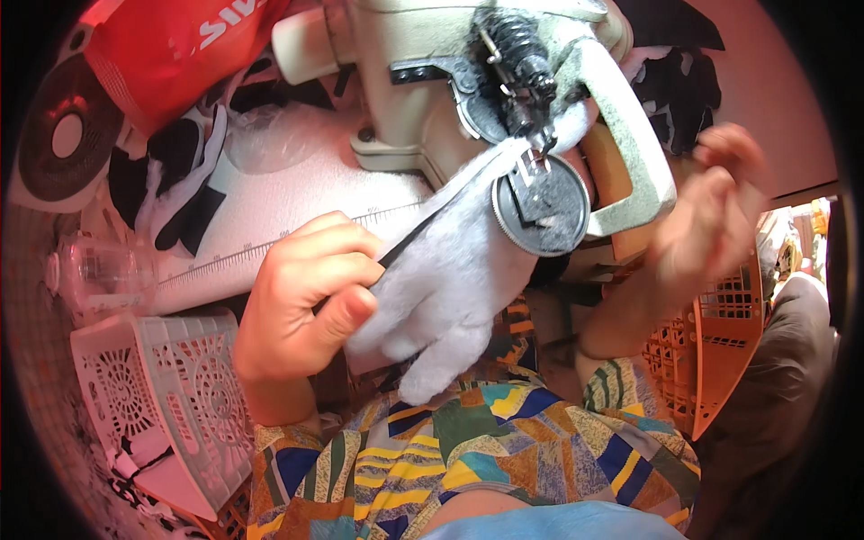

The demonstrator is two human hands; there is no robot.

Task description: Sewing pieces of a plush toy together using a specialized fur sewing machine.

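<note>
My left hand (310, 297) pinches the black edge of a fluffy white glove piece (441, 301), thumb against curled fingers. Its soft finger-shaped lobes hang down toward my lap. The piece's upper edge runs up to the right, into the working point of a pale sewing machine (405, 99), beside a round metal disc (542, 205). The needle area is partly hidden by black machine parts. On the right, past the machine's looped arm (643, 135), my right hand (720, 193) is raised and smeared by motion. I see nothing held in it.
Black and white fabric pieces (184, 175) lie on the table left of the machine; more dark pieces (679, 94) lie at right. A red bag (180, 63), a dark round disc (67, 126), a clear bottle (103, 270), a white basket (193, 378) and an orange basket (706, 351) stand around.
</note>
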